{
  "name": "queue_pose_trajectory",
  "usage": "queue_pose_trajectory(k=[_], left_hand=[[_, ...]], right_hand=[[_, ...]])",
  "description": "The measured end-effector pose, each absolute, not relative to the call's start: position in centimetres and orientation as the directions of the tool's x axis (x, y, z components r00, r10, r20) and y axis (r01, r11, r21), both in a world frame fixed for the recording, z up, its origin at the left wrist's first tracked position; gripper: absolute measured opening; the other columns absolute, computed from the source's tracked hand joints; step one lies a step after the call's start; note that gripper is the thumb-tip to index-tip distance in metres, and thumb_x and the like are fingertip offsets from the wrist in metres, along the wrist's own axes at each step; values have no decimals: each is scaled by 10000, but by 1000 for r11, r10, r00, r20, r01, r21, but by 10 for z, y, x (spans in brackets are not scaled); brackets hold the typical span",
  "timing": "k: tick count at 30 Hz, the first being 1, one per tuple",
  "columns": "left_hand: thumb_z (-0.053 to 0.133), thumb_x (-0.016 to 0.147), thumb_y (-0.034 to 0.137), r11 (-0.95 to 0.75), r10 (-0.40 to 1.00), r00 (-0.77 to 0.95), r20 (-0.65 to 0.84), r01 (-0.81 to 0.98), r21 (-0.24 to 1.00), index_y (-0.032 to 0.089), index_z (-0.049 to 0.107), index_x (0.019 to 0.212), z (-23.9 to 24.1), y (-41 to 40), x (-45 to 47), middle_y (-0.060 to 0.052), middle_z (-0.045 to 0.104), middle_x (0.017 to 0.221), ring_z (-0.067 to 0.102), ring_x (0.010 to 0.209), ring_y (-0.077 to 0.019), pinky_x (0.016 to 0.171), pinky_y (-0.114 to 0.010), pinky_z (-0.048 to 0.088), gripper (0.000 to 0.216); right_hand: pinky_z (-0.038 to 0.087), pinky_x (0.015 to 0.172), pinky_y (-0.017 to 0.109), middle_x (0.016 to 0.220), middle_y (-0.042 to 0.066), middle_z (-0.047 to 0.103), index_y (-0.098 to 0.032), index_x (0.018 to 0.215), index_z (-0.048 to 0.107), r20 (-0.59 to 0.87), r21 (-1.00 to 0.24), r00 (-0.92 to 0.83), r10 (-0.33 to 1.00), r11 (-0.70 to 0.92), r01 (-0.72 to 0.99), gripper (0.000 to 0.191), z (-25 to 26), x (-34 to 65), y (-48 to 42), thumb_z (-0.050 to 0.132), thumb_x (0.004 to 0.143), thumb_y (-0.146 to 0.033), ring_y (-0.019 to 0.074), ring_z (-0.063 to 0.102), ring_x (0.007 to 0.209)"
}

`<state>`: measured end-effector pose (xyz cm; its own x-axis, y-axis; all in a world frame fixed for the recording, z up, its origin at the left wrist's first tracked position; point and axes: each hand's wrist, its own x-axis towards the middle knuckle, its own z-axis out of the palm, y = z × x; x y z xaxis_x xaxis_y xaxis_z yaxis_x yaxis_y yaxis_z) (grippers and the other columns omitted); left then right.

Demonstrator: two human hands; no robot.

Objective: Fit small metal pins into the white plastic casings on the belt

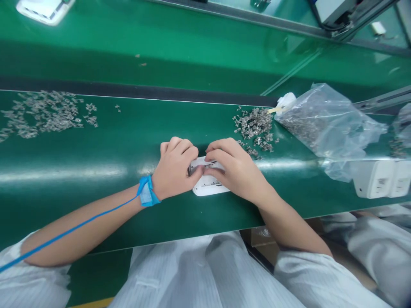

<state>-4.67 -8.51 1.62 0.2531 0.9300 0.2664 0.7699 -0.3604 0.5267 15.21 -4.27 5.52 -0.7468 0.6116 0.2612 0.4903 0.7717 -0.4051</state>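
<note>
A small white plastic housing [208, 186] lies on the green bench mat [112, 162] in front of me. My left hand [175, 169], with a blue strap on its wrist, curls its fingers over the housing's left end. My right hand [236, 169] presses bent fingers on the housing's top from the right. Both thumbs meet at its upper edge. Whether a small metal part sits under the fingertips is hidden. A pile of small metal clips [255, 128] lies just beyond my right hand.
A second spread of metal clips [45, 113] lies at far left. A clear plastic bag [327, 122] holding more clips rests at right. Two white housings [382, 177] stand at the right edge. A green conveyor belt [160, 47] runs behind the mat.
</note>
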Motion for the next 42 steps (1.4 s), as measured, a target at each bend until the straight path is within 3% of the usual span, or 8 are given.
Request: queue_pose_trajectory(k=[4,9,19,30,39,42], left_hand=[[587,862,286,-350,934,247,256,772,531,202,492,805,15,-85,-46,-31,622,960,504,966,-223,796,-414,312,139],[587,862,278,-346,937,254,239,763,546,201,552,892,16,-84,-47,-29,644,982,519,983,-225,814,-417,316,90],[585,872,286,-347,937,256,237,749,564,201,578,873,16,-84,-47,-27,640,970,520,990,-227,809,-409,316,85],[578,854,225,-368,927,250,281,757,540,194,533,788,18,-85,-45,-27,642,910,535,935,-211,804,-404,329,85],[566,865,240,-365,922,239,304,796,482,199,528,767,19,-85,-40,-19,631,866,540,871,-195,796,-413,331,113],[571,864,247,-371,915,238,326,816,444,200,518,753,19,-86,-39,-20,630,859,540,863,-196,786,-412,330,132]], right_hand=[[529,821,379,985,81,719,-171,1019,639,307,-448,-804,510,822,351,103,60,168,-39,654,919,-148,220,620,944],[525,794,376,937,24,782,-199,950,693,393,-358,-820,417,890,282,150,51,176,-34,658,883,-69,231,622,960],[501,710,355,920,36,791,-153,952,724,410,-249,-820,400,914,321,137,51,169,-43,631,909,-62,227,669,962],[489,752,358,913,42,782,-152,913,711,416,-195,-837,356,934,300,172,52,163,-45,572,935,-55,215,674,957],[503,772,370,844,40,760,-169,801,676,374,-180,-866,333,941,285,233,49,164,-45,533,953,-66,212,664,951],[522,775,368,861,42,755,-182,830,668,391,-247,-846,362,927,282,216,45,162,-44,526,946,-69,207,663,943]])
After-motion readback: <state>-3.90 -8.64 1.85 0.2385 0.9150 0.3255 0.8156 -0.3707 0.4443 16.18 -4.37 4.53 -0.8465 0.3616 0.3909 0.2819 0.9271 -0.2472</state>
